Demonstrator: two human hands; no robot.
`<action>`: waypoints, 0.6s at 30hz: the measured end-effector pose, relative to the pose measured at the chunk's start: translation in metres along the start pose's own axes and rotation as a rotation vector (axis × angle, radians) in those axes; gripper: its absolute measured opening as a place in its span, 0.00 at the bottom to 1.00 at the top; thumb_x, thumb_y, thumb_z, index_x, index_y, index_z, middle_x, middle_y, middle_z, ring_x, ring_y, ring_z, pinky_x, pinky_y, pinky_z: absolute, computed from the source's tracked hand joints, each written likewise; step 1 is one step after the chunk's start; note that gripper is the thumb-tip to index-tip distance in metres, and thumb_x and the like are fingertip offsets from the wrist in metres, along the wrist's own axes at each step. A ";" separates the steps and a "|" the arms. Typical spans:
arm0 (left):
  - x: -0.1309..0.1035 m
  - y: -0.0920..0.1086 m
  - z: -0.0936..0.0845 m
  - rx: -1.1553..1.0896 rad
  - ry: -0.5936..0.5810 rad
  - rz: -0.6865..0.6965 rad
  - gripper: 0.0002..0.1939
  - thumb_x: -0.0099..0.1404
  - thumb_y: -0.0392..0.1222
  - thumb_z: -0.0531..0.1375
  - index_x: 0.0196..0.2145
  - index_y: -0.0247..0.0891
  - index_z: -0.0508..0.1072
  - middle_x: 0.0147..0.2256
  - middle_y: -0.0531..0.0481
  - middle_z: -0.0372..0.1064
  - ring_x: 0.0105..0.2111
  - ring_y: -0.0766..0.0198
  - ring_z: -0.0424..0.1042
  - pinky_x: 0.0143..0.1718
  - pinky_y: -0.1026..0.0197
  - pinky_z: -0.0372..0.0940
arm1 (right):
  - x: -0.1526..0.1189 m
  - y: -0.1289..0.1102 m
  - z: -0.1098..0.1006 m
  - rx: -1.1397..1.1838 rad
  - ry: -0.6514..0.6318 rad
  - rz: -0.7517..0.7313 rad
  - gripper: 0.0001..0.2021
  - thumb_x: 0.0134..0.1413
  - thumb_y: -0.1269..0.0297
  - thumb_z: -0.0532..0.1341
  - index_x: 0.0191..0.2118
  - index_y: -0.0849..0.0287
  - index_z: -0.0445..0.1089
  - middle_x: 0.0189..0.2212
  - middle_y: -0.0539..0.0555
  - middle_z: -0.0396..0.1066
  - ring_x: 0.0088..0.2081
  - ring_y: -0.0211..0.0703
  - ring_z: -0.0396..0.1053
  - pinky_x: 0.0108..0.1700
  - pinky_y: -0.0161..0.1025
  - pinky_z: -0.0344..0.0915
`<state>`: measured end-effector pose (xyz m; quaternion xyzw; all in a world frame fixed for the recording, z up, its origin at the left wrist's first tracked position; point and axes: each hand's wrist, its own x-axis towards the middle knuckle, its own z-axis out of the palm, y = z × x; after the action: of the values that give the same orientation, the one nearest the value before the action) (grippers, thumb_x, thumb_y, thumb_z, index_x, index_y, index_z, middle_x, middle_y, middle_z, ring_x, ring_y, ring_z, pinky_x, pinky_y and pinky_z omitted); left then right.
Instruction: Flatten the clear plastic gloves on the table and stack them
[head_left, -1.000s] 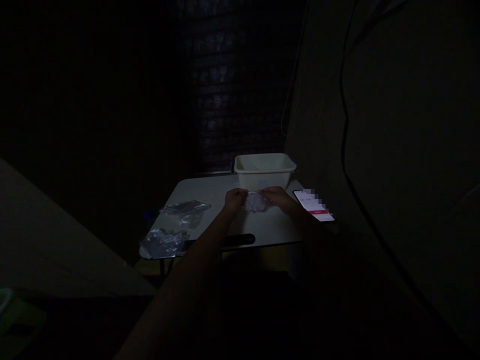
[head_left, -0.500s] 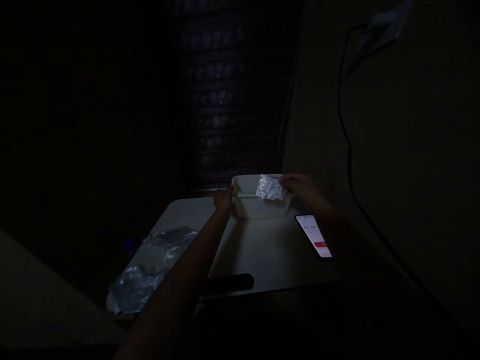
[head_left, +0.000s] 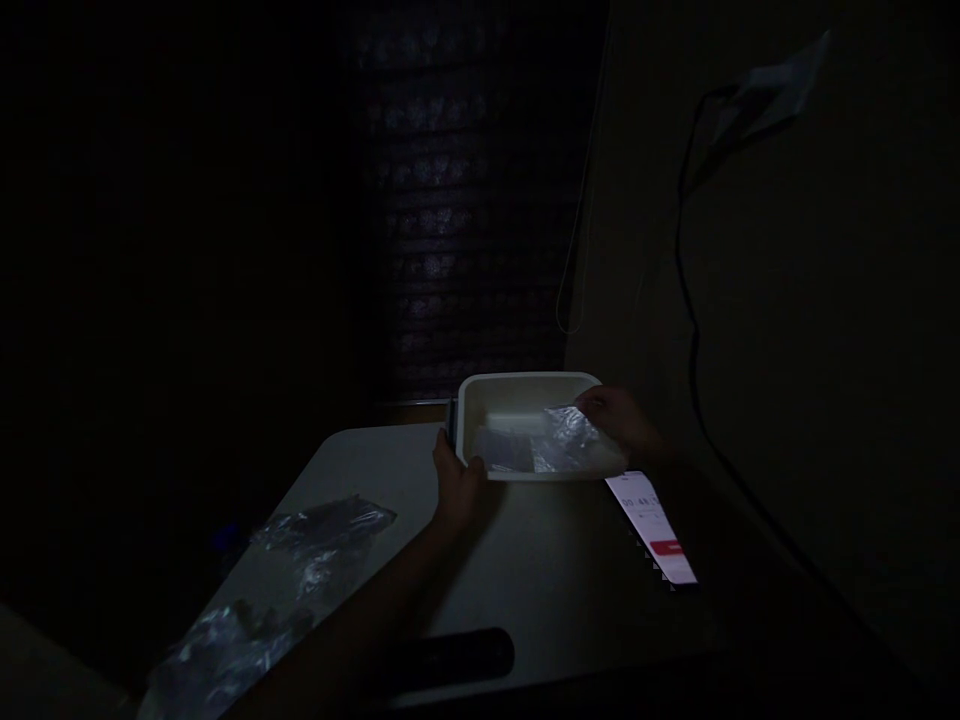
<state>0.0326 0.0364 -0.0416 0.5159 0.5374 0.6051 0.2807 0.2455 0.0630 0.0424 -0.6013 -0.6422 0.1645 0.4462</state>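
Now | left hand (head_left: pixel 459 487) grips tub (head_left: pixel 480 385) | right hand (head_left: pixel 621 420) pinches bag (head_left: pixel 566 445), lengthwise left-right

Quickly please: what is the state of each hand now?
Left hand: closed on the near-left corner of the white tub.
Right hand: holding a clear plastic bag inside the tub.

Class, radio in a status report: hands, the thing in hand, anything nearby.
Left hand gripping tub corner. Right hand holding clear packet inside tub. Phone lit beside tub.
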 end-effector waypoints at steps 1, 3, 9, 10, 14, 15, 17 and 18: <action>-0.003 0.001 -0.002 0.031 -0.011 -0.005 0.35 0.49 0.36 0.51 0.53 0.29 0.43 0.53 0.39 0.43 0.54 0.57 0.45 0.53 0.58 0.46 | 0.000 0.002 0.002 -0.050 -0.014 -0.015 0.07 0.37 0.75 0.53 0.19 0.62 0.67 0.22 0.53 0.70 0.27 0.37 0.66 0.28 0.32 0.60; -0.006 0.005 -0.005 0.094 -0.032 -0.017 0.35 0.48 0.35 0.51 0.54 0.27 0.42 0.53 0.38 0.42 0.55 0.57 0.43 0.54 0.58 0.44 | -0.002 0.005 0.006 -0.133 -0.048 -0.030 0.08 0.36 0.76 0.53 0.21 0.62 0.68 0.22 0.53 0.70 0.26 0.37 0.66 0.27 0.31 0.60; -0.007 0.014 -0.006 0.183 -0.015 -0.014 0.35 0.47 0.35 0.51 0.53 0.26 0.44 0.51 0.36 0.45 0.53 0.55 0.46 0.53 0.55 0.44 | -0.012 0.014 0.026 -0.266 -0.177 0.033 0.09 0.37 0.75 0.54 0.28 0.63 0.70 0.25 0.54 0.69 0.25 0.36 0.66 0.25 0.30 0.60; -0.007 0.014 -0.006 0.192 -0.021 -0.014 0.35 0.47 0.35 0.51 0.53 0.25 0.43 0.51 0.36 0.45 0.53 0.55 0.45 0.54 0.55 0.44 | -0.014 0.016 0.029 -0.298 -0.166 0.029 0.09 0.37 0.76 0.54 0.27 0.63 0.70 0.26 0.54 0.69 0.27 0.36 0.66 0.27 0.30 0.61; -0.007 0.015 -0.006 0.211 -0.053 -0.014 0.36 0.48 0.36 0.51 0.53 0.23 0.42 0.51 0.35 0.44 0.54 0.55 0.44 0.54 0.55 0.43 | -0.016 0.022 0.034 -0.385 -0.128 -0.020 0.11 0.34 0.77 0.55 0.28 0.61 0.70 0.30 0.54 0.70 0.33 0.38 0.67 0.34 0.32 0.62; -0.007 0.015 -0.006 0.209 -0.052 -0.013 0.36 0.48 0.36 0.51 0.53 0.23 0.42 0.51 0.35 0.44 0.54 0.55 0.44 0.54 0.55 0.43 | -0.016 0.021 0.033 -0.392 -0.124 -0.029 0.12 0.34 0.77 0.55 0.30 0.61 0.69 0.30 0.54 0.70 0.33 0.38 0.67 0.34 0.32 0.62; -0.006 0.015 -0.006 0.204 -0.046 -0.013 0.36 0.48 0.36 0.51 0.53 0.24 0.42 0.51 0.36 0.45 0.53 0.55 0.45 0.53 0.55 0.45 | -0.015 0.018 0.031 -0.396 -0.112 -0.055 0.13 0.36 0.76 0.54 0.33 0.62 0.69 0.32 0.55 0.70 0.35 0.38 0.67 0.36 0.32 0.61; -0.006 0.014 -0.006 0.202 -0.041 -0.015 0.36 0.48 0.36 0.51 0.53 0.25 0.43 0.51 0.36 0.45 0.53 0.55 0.46 0.53 0.55 0.46 | -0.014 0.015 0.030 -0.400 -0.102 -0.065 0.13 0.38 0.75 0.53 0.34 0.62 0.68 0.34 0.56 0.70 0.36 0.38 0.66 0.37 0.32 0.61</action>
<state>0.0321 0.0253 -0.0295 0.5497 0.5937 0.5352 0.2429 0.2301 0.0633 0.0092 -0.6479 -0.7027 0.0493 0.2898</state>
